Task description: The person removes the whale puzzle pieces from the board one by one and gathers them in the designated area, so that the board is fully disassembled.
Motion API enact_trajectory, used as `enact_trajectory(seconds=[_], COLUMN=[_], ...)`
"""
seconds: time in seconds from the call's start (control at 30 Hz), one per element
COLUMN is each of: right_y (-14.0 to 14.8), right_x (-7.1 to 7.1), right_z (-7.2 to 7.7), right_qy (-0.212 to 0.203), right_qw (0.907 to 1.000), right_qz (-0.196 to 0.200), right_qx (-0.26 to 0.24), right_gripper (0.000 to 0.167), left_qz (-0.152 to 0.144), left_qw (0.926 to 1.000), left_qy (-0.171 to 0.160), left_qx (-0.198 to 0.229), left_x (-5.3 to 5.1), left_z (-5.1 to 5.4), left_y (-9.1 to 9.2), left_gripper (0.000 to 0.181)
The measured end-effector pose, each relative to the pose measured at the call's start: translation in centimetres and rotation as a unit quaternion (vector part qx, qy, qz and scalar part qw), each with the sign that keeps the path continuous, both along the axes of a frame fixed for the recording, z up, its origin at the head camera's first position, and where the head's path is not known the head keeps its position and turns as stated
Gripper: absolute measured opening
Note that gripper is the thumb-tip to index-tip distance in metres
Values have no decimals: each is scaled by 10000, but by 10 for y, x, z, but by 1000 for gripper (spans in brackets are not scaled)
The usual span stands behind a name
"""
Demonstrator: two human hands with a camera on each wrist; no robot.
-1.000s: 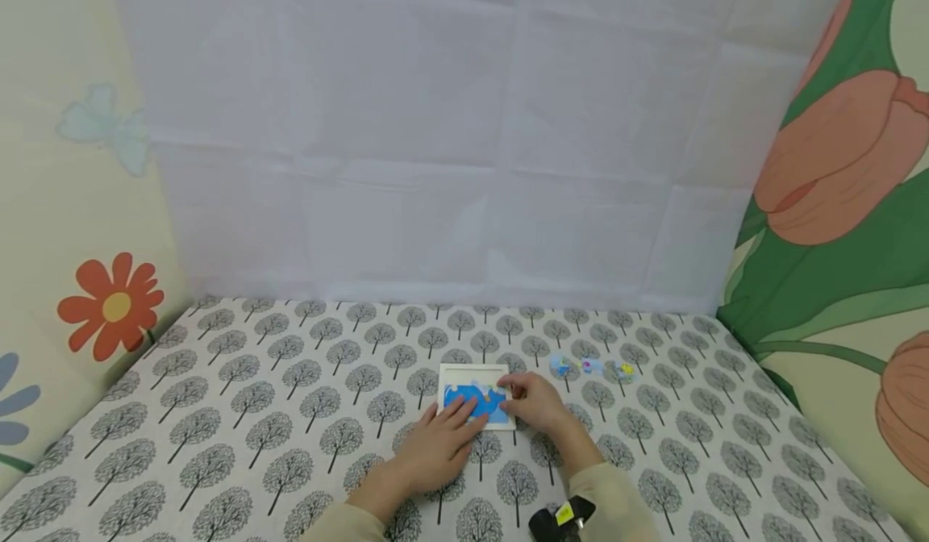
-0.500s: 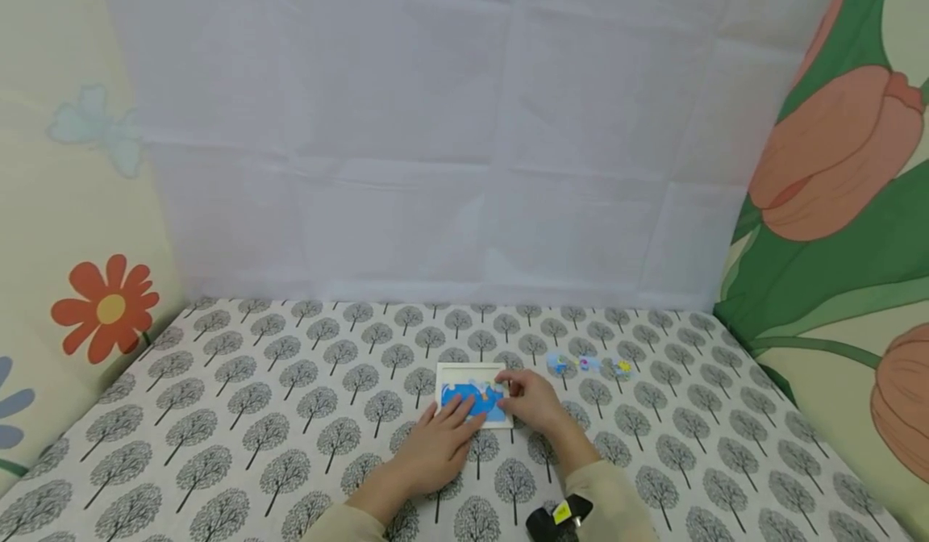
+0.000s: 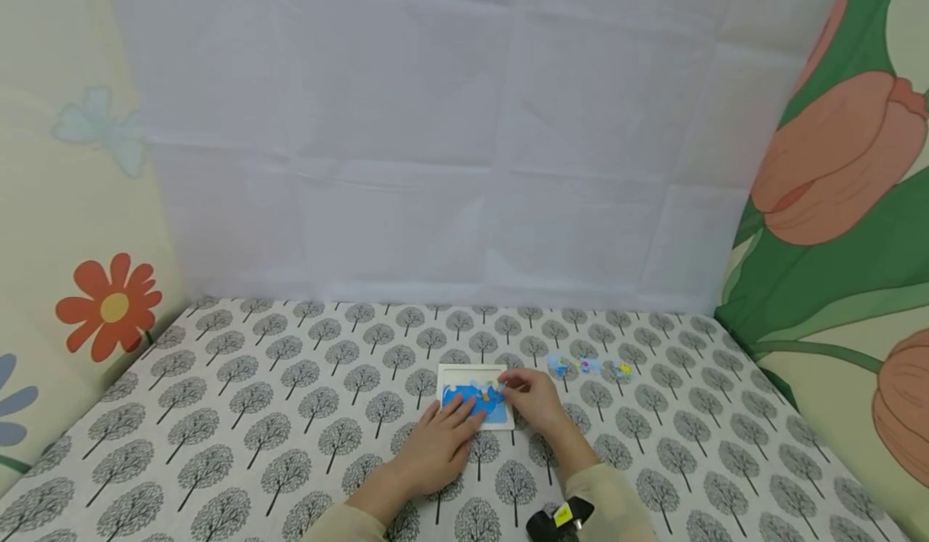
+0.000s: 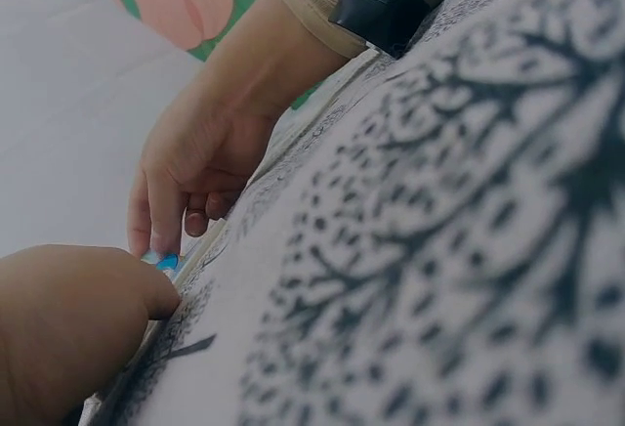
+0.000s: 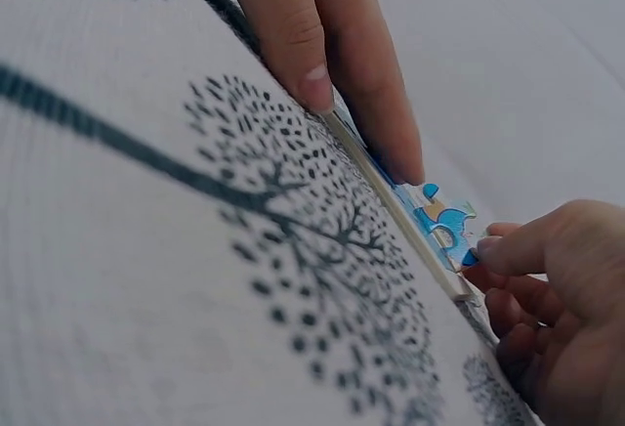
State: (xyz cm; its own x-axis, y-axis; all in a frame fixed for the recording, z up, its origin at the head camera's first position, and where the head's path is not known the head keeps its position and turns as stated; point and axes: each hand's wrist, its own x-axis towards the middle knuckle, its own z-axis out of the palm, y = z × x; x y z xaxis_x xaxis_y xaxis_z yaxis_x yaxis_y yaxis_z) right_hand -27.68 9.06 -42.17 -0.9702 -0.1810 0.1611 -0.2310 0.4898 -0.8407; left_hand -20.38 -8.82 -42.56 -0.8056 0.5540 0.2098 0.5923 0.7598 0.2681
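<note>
In the head view a small white puzzle frame (image 3: 475, 369) lies on the table, its lower part filled with blue jigsaw pieces (image 3: 457, 398). My left hand (image 3: 439, 445) rests on the frame's lower left with straight fingers, the thumb at its near edge. At the right side, my right hand (image 3: 537, 401) pinches a blue puzzle piece (image 5: 451, 227) between thumb and fingers. The right wrist view has this piece tilted up over the frame's edge (image 5: 400, 216). In the left wrist view the right hand (image 4: 200, 157) reaches down, and the left hand (image 4: 78, 323) hides most of the puzzle.
Several loose puzzle pieces (image 3: 588, 366) lie right of the frame, toward the back. A tree-patterned cloth (image 3: 290, 413) covers the table. Behind it hangs a white sheet (image 3: 435, 163). A black device (image 3: 559, 519) sits on the right wrist.
The right thumb and fingers have shifted slightly at the frame's right side, and the pinched piece now shows tilted up. The left hand stays in place. Loose pieces have not moved.
</note>
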Motion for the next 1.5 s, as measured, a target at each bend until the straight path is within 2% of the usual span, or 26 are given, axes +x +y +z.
enact_trajectory(seconds=[0.13, 0.37, 0.53, 0.63, 0.77, 1.03, 1.27, 1.5], right_y=[0, 0, 0, 0, 0, 0, 5, 27], right_x=[-1, -2, -2, -3, -3, -3, -5, -11], right_z=[1, 0, -2, -3, -3, 1, 10, 28], right_qy=[-47, -164, -163, 3, 11, -522, -956, -1005], right_qw=[9999, 9998, 9998, 9998, 9993, 9944, 9822, 9821], right_qz=[-109, -139, -118, -108, -91, -388, -452, -363], right_qx=[-52, -52, -93, -141, -355, -838, -1554, -1554], right_gripper=[15, 17, 16, 15, 15, 17, 16, 17], left_qz=[-8, -112, -231, -311, -382, -410, -406, -342], left_qw=[9999, 9992, 9989, 9988, 9986, 9986, 9990, 9992], left_qy=[66, -48, -178, -174, -88, -25, -120, -218], left_qx=[127, 378, 359, 337, 356, 327, 170, 69], left_x=[-2, -4, -3, -3, -2, 0, 0, 0], left_z=[-1, -1, -1, -1, -1, 0, 2, 4], left_y=[0, 0, 1, 1, 0, 0, 2, 3], left_gripper=[43, 45, 44, 43, 42, 43, 44, 44])
